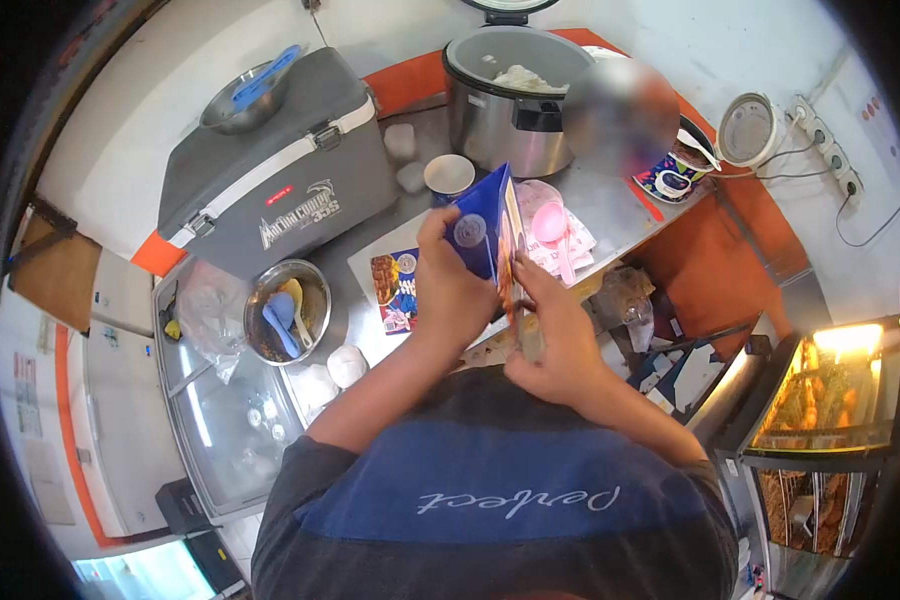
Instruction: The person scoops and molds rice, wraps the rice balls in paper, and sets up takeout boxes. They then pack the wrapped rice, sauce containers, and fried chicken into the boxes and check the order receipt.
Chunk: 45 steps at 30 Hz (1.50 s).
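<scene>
The left hand (448, 280) is clamping its grip on the blue panel of a printed folding carton (476, 222), the thumb lying across the panel's face; the right hand (568, 350) is resting its fingers against the carton's orange-printed side, though whether this grip is closing on the carton cannot be told. The carton is standing tilted above the tabletop (615, 225), near the front edge. Just right of it, a pink spoon (549, 222) is lying on printed paper (584, 242); a paper cup (450, 177) is standing behind. A rice cooker (505, 135) is occupying the back edge, a grey cooler box (270, 170) the left.
</scene>
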Each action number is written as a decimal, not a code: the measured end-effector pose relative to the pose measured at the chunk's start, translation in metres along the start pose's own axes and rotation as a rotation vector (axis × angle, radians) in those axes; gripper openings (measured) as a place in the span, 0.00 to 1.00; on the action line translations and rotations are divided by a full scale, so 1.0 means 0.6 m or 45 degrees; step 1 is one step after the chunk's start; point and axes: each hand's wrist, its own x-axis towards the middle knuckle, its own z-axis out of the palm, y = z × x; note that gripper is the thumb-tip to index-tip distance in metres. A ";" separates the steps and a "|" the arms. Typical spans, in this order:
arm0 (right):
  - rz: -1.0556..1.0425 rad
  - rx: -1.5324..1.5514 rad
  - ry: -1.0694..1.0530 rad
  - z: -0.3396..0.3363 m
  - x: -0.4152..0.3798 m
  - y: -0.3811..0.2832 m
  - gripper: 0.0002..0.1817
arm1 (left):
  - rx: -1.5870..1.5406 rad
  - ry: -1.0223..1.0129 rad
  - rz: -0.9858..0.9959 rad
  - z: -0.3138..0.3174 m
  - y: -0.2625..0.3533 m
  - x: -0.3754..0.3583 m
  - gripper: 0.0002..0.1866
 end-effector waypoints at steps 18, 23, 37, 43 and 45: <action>0.427 -0.795 0.448 -0.067 -0.055 -0.028 0.35 | -1.012 -0.685 -0.426 -0.106 0.006 0.006 0.63; 0.471 -0.717 0.523 -0.102 -0.095 -0.021 0.32 | -1.087 -0.939 -0.421 -0.104 -0.030 -0.019 0.57; 0.150 -0.225 -0.181 -0.137 -0.137 -0.075 0.28 | -0.057 -1.489 -0.291 -0.126 -0.019 -0.125 0.50; 0.615 0.251 -0.150 -0.092 -0.176 0.113 0.19 | 0.166 -1.288 -0.629 -0.197 0.019 -0.262 0.41; 0.509 0.192 -0.275 -0.049 -0.161 0.143 0.17 | 0.223 -1.027 -0.069 -0.215 0.003 -0.329 0.41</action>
